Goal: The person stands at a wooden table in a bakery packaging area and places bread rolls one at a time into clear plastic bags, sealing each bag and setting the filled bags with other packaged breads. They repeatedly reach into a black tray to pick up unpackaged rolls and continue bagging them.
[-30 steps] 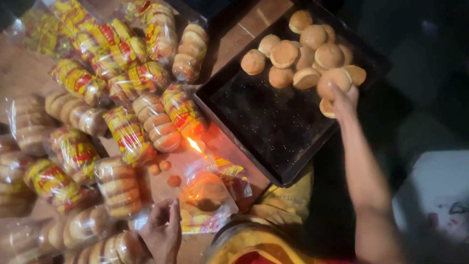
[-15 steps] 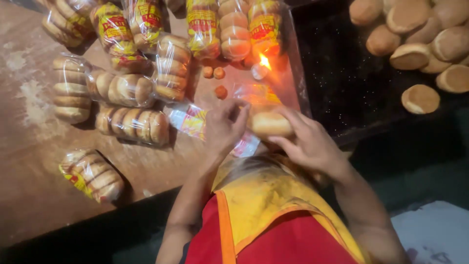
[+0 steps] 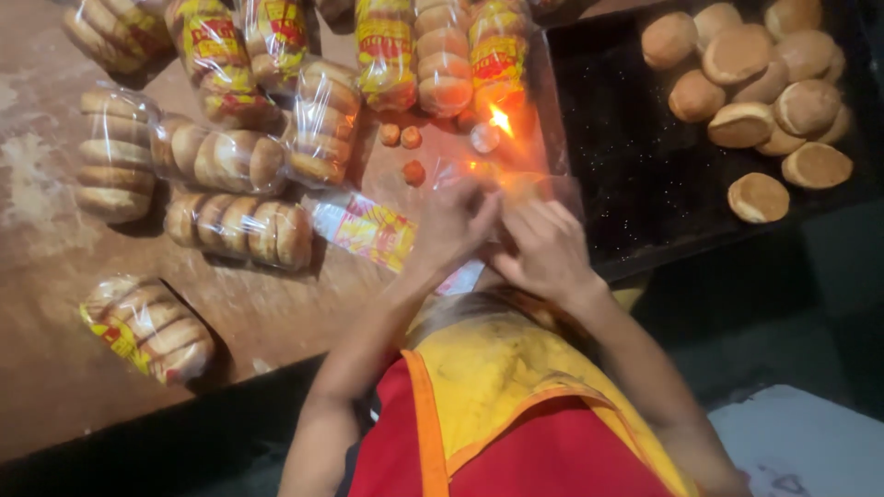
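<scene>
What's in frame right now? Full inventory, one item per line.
bagged bun packs: roughly a dozen, clear wrap with yellow-red print, spread over the left and top of the table
loose buns: about twelve, golden brown, top right on the tray
baking tray: one, black, right of the table
flame: one, orange, top centre by the tray edge
small round pieces: about four, orange-brown, beside the flame
clear bag: one, printed yellow-red, under the hands
wooden table: one, brown
apron: yellow over red clothing, bottom centre
left hand: on the clear bag
right hand: touching the left hand, at the bag
</scene>
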